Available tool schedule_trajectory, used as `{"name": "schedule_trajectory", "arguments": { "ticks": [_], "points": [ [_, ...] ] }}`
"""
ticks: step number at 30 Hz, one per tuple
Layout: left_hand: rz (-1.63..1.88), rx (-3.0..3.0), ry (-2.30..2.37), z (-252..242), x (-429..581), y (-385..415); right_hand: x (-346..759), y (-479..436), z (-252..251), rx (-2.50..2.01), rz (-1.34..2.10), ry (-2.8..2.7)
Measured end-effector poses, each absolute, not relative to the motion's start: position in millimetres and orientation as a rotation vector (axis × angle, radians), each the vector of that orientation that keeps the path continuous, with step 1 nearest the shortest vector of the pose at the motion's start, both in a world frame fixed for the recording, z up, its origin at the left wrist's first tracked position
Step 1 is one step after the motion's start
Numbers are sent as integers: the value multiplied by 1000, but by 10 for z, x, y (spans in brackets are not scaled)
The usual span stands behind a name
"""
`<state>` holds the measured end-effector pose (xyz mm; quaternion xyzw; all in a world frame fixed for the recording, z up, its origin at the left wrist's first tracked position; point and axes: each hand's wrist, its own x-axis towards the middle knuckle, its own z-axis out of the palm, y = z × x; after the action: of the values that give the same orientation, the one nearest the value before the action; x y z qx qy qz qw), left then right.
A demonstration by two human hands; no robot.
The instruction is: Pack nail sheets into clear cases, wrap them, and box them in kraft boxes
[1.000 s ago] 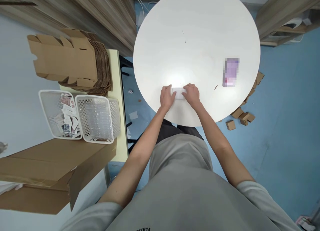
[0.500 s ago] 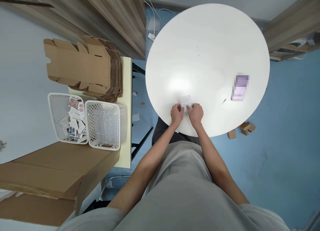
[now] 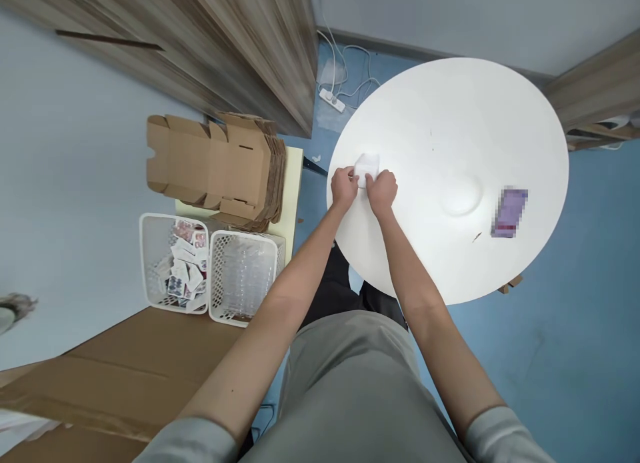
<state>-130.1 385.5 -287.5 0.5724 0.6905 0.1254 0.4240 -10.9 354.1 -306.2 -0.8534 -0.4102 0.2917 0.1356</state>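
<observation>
Between my two hands, over the left part of the round white table point(image 3: 440, 249), is a small white packet point(image 3: 367, 167), pale and flat; its exact kind is hard to make out. My left hand point(image 3: 345, 187) pinches its left edge with thumb and fingers. On the near right corner, my right hand point(image 3: 383, 191) grips it with the thumb on top. The fingertips partly cover its lower edge.
A blurred purple object point(image 3: 509, 213) lies on the table's right side. Left stands a side table point(image 3: 295, 183) with stacked flat cardboard boxes point(image 3: 200, 159), a basket of small printed packets point(image 3: 143, 263) and a basket of clear plastic pieces point(image 3: 213, 276). A power strip point(image 3: 331, 101) lies on the floor.
My hands have moved forward and left across the table with the white packet, which now shows more fully. The view has shifted, so table and baskets appear farther right and lower.
</observation>
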Motion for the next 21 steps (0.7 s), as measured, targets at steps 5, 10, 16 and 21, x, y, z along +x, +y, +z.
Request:
{"name": "schedule_trajectory", "arguments": {
  "ticks": [5, 10, 16, 21],
  "points": [
    [335, 1325, 1683, -2864, -1321, 3960, -95, 3533, -3071, -2439, 788, -1188],
    [381, 1255, 1689, -2775, -1328, 3798, -57, 3431, -2876, -2477, 827, -1119],
    [653, 1132, 1534, -2458, -1704, 3262, -218, 3152, -2518, -2504, 716, -891],
    [910, 1291, 1650, -2043, -2451, 3009, -812, 2941, -2330, -2289, 754, -982]
  ]
}}
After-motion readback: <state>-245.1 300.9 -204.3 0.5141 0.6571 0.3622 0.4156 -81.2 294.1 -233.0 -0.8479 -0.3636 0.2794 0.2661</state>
